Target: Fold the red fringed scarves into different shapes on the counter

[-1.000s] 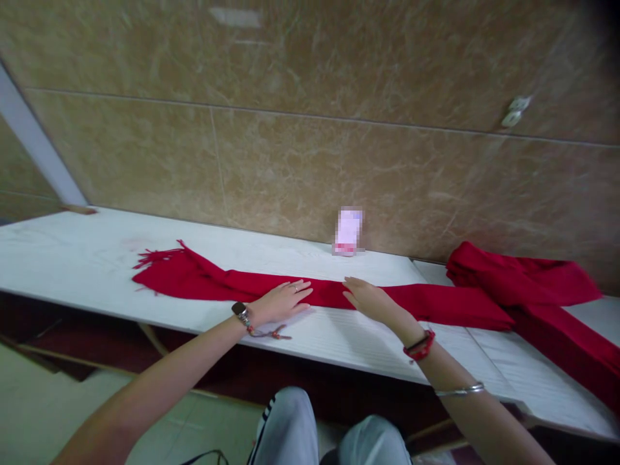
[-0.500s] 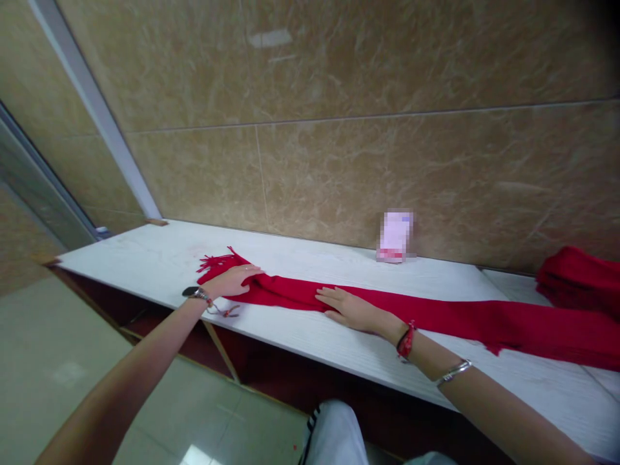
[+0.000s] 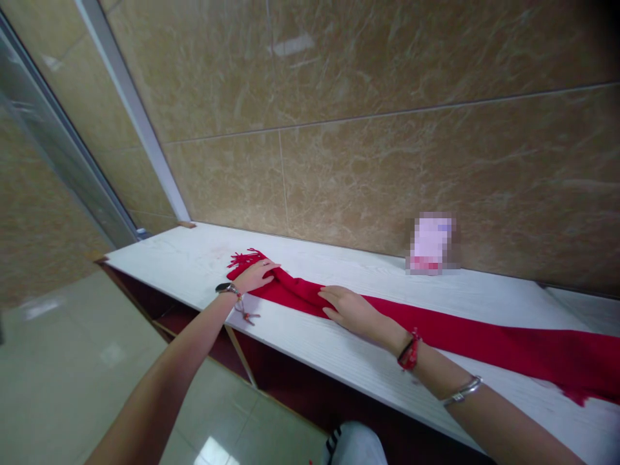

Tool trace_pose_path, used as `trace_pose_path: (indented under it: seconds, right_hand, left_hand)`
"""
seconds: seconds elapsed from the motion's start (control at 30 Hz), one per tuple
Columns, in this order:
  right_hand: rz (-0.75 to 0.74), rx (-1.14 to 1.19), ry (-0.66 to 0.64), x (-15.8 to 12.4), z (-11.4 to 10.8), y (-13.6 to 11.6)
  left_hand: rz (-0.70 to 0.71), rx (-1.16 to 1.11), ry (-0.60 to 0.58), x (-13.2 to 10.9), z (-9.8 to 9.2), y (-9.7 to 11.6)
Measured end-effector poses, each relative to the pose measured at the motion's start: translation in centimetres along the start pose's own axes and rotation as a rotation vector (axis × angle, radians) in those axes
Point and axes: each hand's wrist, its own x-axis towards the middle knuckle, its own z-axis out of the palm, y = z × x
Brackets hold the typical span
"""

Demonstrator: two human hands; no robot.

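Observation:
A long red scarf (image 3: 465,332) with a fringed end lies along the white top of a low cabinet (image 3: 194,252). Near that fringe my left hand (image 3: 254,276) rests on the cloth, fingers stretched out and thumb apart. Farther along the strip, my right hand (image 3: 349,310) lies palm down with its fingers extended over the scarf. Between the two hands the fabric is raised in a soft ridge. Both palms are hidden from view. At the right the scarf runs out of the picture.
A small blurred pink-and-white packet (image 3: 430,244) stands against the marbled tile wall (image 3: 339,174) behind the cabinet top. Open shelf compartments (image 3: 285,368) lie below the front edge. My knee (image 3: 358,445) is close to them, above a shiny tiled floor (image 3: 53,374).
My view has turned left, so the packet appears farther right and the red pile at the right has left the picture. My hands are slightly closer together, with the scarf more ruffled between them.

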Motion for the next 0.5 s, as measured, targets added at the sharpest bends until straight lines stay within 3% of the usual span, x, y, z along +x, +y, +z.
trace_pose_path:
  seconds: [0.1,0.23,0.37,0.5]
  right_hand:
    - [0.007,0.032,-0.031,2.0,1.2,-0.8]
    - [0.075,0.051,-0.070,3.1,2.6,-0.6]
    - [0.100,0.107,-0.022,2.9,3.8,0.2]
    - [0.114,0.162,0.075,2.7,4.7,0.9]
  left_hand:
    - [-0.027,-0.015,0.029,0.5,0.1,-0.5]
    - [-0.050,0.033,-0.016,1.2,0.0,-1.3]
    - [-0.045,0.130,-0.080,1.8,0.1,-1.4]
    - [-0.144,0.195,-0.042,2.4,0.3,-0.9]
